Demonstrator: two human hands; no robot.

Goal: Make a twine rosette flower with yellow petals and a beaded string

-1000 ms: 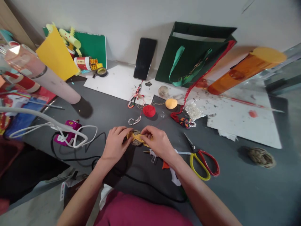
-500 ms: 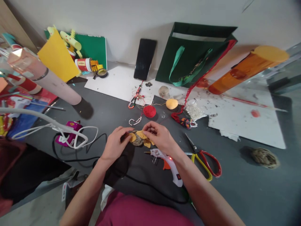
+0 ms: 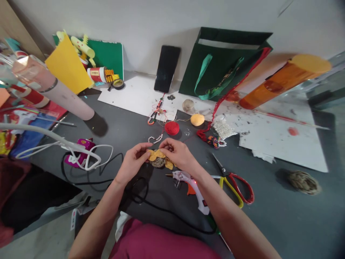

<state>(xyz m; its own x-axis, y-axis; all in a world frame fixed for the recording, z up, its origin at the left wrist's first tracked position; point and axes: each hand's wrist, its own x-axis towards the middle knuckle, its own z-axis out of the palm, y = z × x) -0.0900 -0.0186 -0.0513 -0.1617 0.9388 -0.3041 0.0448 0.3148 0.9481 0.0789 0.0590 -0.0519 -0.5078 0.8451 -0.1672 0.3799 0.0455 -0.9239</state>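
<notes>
My left hand (image 3: 132, 162) and my right hand (image 3: 179, 155) meet over the middle of the grey table (image 3: 269, 212), both pinching a small craft piece (image 3: 159, 159) made of yellow scalloped petals around a coil of brown twine. The fingers of both hands are closed on its yellow edges, left hand on the left side and right hand on the upper right. A white glue gun (image 3: 192, 189) with a lit red lamp lies just below my right wrist. Scissors (image 3: 233, 183) with one yellow and one red handle lie to its right.
A red ball (image 3: 171, 127), an orange ball (image 3: 197, 119), bead strings (image 3: 155, 138) and a black phone (image 3: 166, 68) sit behind the hands. A green bag (image 3: 223, 64) and orange tube (image 3: 280, 81) stand at the back right. A twine ball (image 3: 303, 181) lies at the right, white cables (image 3: 67, 149) at the left.
My right hand has shifted left and up on the piece, uncovering the glue gun below it. My left hand's fingers moved up to the yellow petals. The piece stays in place.
</notes>
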